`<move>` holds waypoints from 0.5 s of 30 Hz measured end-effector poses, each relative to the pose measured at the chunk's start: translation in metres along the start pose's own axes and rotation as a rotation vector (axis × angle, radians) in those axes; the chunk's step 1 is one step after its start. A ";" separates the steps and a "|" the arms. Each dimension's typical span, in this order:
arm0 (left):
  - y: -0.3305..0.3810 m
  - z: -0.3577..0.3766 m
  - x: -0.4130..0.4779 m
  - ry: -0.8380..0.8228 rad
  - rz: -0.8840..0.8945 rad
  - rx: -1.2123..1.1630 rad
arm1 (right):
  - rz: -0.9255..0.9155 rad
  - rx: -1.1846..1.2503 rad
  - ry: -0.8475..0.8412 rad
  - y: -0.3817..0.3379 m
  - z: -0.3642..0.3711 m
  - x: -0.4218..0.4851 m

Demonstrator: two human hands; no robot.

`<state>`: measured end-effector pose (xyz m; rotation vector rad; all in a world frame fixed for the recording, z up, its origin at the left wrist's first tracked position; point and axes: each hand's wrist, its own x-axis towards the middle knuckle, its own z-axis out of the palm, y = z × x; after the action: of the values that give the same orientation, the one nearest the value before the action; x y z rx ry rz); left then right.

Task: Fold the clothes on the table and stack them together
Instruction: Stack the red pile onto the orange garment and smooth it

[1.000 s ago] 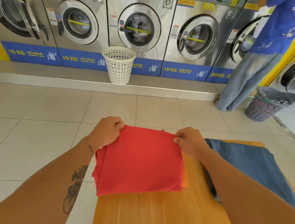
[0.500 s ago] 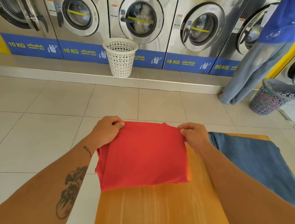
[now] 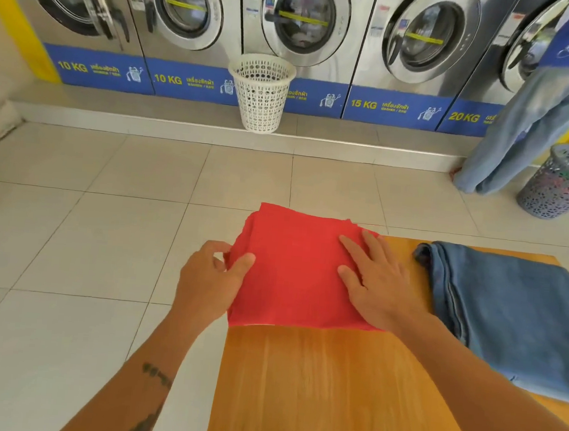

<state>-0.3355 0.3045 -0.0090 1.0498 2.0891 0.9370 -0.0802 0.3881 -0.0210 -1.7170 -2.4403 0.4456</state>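
- I see my left hand (image 3: 214, 278) pinching the left edge of the red cloth (image 3: 292, 271), thumb on top, fingers curled under the fabric.
- My right hand (image 3: 378, 285) lies flat and spread on the cloth's right half, palm down, gripping nothing.
- The red cloth is folded into a rough square at the far left corner of the worktop (image 3: 322, 390), its left and far edges overhanging the floor (image 3: 77, 248).
- Folded jeans (image 3: 508, 314) lie on the worktop just right of my right hand, apart from the red cloth.
- The worktop is orange wood; the floor is pale tile.
- Washers (image 3: 302, 14) line the far wall.
- A white basket (image 3: 260, 93) stands before them; I cannot tell its contents.
- A grey basket (image 3: 563, 183) at right holds dark, mixed-colour items.
- A person in blue (image 3: 543, 110) stands beside it.
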 end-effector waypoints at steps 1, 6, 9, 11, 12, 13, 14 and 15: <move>0.001 0.006 -0.006 -0.026 -0.003 -0.003 | 0.025 0.001 -0.027 0.000 0.003 -0.002; 0.010 0.027 -0.012 0.084 -0.002 -0.109 | 0.228 0.205 0.029 -0.013 -0.008 -0.002; 0.006 0.030 -0.007 0.132 -0.005 -0.135 | 0.322 0.350 -0.002 -0.018 -0.014 -0.001; -0.003 0.033 -0.003 0.107 -0.070 -0.126 | 0.271 0.302 -0.044 -0.017 -0.011 -0.003; -0.004 0.034 -0.003 0.088 -0.100 -0.123 | 0.256 0.293 -0.068 -0.016 -0.009 -0.006; -0.005 0.034 -0.003 0.075 -0.114 -0.122 | 0.250 0.298 -0.088 -0.015 -0.008 -0.008; -0.003 0.034 -0.002 0.073 -0.114 -0.114 | 0.248 0.304 -0.097 -0.013 -0.008 -0.009; 0.001 0.033 -0.003 0.090 -0.100 -0.091 | 0.249 0.296 -0.096 -0.012 -0.008 -0.009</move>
<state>-0.3082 0.3133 -0.0260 0.8636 2.1292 1.0360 -0.0855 0.3775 -0.0093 -1.9068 -2.0905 0.8875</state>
